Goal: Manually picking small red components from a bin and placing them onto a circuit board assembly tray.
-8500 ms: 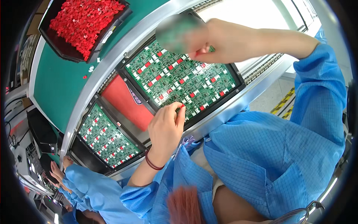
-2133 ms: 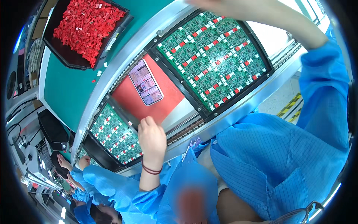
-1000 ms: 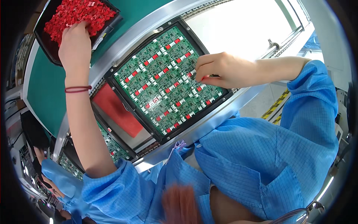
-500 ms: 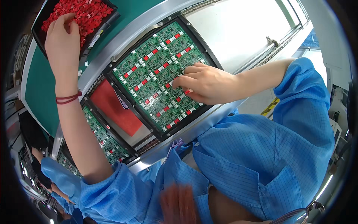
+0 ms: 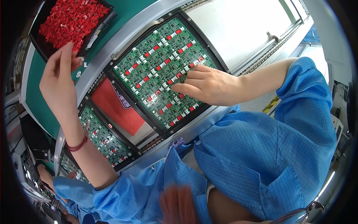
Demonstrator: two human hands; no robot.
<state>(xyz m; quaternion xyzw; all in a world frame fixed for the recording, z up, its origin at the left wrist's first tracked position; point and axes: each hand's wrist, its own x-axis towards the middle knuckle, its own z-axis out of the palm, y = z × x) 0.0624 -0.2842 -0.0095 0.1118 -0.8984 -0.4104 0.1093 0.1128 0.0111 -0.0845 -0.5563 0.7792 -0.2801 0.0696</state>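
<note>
The left hand (image 5: pixel 61 74) is raised at the far left, just at the near edge of a black bin (image 5: pixel 41 44) heaped with small red plastic connectors (image 5: pixel 71 23). Its fingers are bent and partly spread; whether a connector sits between the fingertips cannot be told. A thin dark-red wristband (image 5: pixel 77 145) circles that wrist.

The right hand (image 5: pixel 209 85) lies palm down over the near right part of a green printed circuit-board panel (image 5: pixel 149 63), its fingers curled toward the boards. The fingertips are partly hidden, so a grip on anything cannot be told.

The panel sits in the middle of the scene, in a black carrier frame (image 5: pixel 136 103), its rows set with red and white connectors. The frame lies on the conveyor, beside the curved metal rail (image 5: pixel 102 58).

To the left of the frame, a smartphone (image 5: pixel 123 100) shows partly from beside the frame's edge, on a red sheet (image 5: pixel 115 112). Farther left is a second populated circuit-board panel (image 5: pixel 102 138), partly behind the left forearm. Small white pieces (image 5: pixel 78 74) lie on the green tabletop (image 5: pixel 37 89) near the bin. At the near left, a co-worker's blue sleeve (image 5: pixel 71 190) is in view
</note>
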